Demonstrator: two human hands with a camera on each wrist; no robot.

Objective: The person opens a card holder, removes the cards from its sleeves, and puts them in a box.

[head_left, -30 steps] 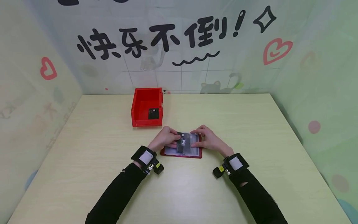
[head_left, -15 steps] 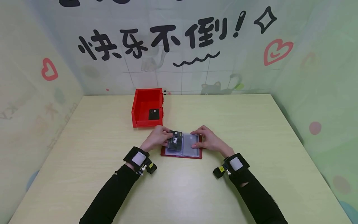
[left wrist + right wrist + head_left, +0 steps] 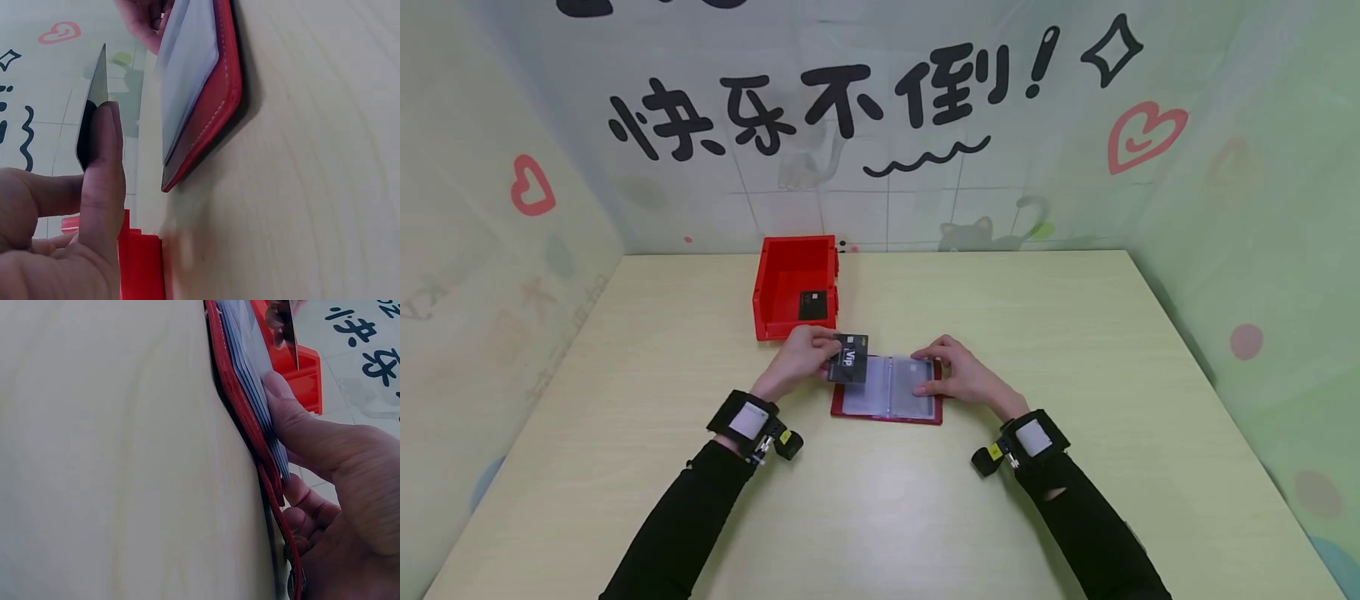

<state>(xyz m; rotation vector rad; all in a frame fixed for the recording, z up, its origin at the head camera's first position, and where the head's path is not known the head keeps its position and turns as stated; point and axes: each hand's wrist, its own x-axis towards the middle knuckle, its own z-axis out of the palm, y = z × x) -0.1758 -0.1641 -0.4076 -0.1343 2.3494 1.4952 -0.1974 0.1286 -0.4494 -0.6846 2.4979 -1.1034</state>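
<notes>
My left hand (image 3: 796, 362) pinches a black card marked "Vip" (image 3: 848, 360) by its left side, thumb on top. The card is raised over the upper left corner of an open red card holder (image 3: 887, 419) with clear plastic sleeves. In the left wrist view the card (image 3: 94, 106) shows nearly edge-on, apart from the holder. My right hand (image 3: 961, 372) holds the holder's right side; in the right wrist view its thumb presses the stacked sleeves (image 3: 250, 381) and its other fingers curl at the edge. A red strap with a snap (image 3: 292, 575) hangs out there.
A red bin (image 3: 793, 267) stands behind my left hand, near the table's back edge. Another black card (image 3: 812, 306) lies inside it. Printed cloth walls (image 3: 865, 217) enclose the light wooden table (image 3: 880, 508) at the back and sides.
My left hand has moved left and away from me with the black card, taking it off the card holder's sleeves. My right hand has stayed at the holder's right side.
</notes>
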